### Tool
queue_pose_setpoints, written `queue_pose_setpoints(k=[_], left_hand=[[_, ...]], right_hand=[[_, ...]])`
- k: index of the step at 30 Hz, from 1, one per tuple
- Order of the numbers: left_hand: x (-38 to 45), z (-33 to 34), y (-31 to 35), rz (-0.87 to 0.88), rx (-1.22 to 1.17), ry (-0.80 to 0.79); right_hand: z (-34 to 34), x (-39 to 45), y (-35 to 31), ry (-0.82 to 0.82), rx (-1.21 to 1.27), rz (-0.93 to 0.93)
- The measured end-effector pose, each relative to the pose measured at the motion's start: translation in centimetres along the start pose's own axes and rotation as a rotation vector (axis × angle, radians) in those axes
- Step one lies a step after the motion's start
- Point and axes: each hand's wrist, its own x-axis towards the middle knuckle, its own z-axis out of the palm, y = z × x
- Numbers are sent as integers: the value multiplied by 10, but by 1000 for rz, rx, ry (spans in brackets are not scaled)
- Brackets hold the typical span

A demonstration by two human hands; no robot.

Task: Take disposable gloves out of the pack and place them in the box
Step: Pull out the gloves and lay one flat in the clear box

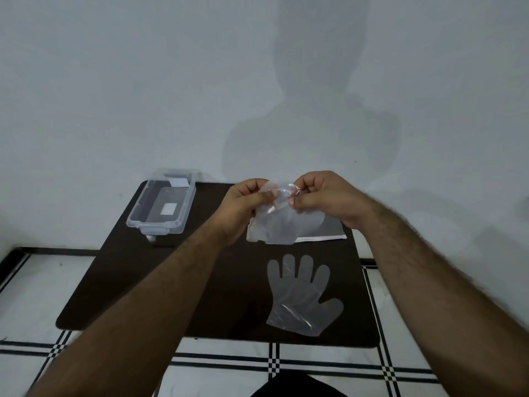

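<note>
Above the table's (120,282) far edge, the left hand (243,207) and right hand (320,196) are pinching the pack (282,224), teasing film apart. 1 glove (300,299) is lying near the front edge; the box (161,202) is sitting at the far-left corner. Clinging film could be dragging out extras.

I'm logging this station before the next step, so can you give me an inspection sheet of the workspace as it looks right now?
Surface: dark brown table, low over a white tiled floor with black lines.
Job's things: clear plastic box open at the table's far left, no glove visible inside; one clear glove lying flat near the front edge; the pack held up above the table's far side.
Clutter: nothing seen.
Grippers: left hand and right hand both pinch the pack's top, close together.
Cables: nothing seen.
Surroundings: plain pale wall with the person's shadow on it; a dark shape at the bottom edge, too cropped to identify.
</note>
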Motion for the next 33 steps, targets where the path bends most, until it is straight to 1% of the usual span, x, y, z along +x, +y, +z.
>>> queue_pose_setpoints(k=[2, 5, 9, 13, 19, 24, 29, 33], left_hand=[[6, -13, 10, 13, 55, 2], [13, -34, 27, 23, 107, 91], [12, -73, 35, 16, 118, 235], [3, -111, 37, 0, 230, 338], [-8, -177, 40, -45, 365, 352], [5, -251, 43, -66, 447, 367], [40, -334, 49, -124, 437, 353], [76, -389, 51, -197, 415, 346]], right_hand=[[1, 14, -12, -45, -71, -21], [-1, 37, -25, -104, -152, -22], [-7, 73, -22, -151, -115, 16], [9, 104, -20, -184, -111, -6], [63, 150, -35, -180, -100, -9], [112, 209, -47, -112, -166, -9], [161, 278, -62, -69, -280, -24], [198, 332, -68, -6, -316, -9]])
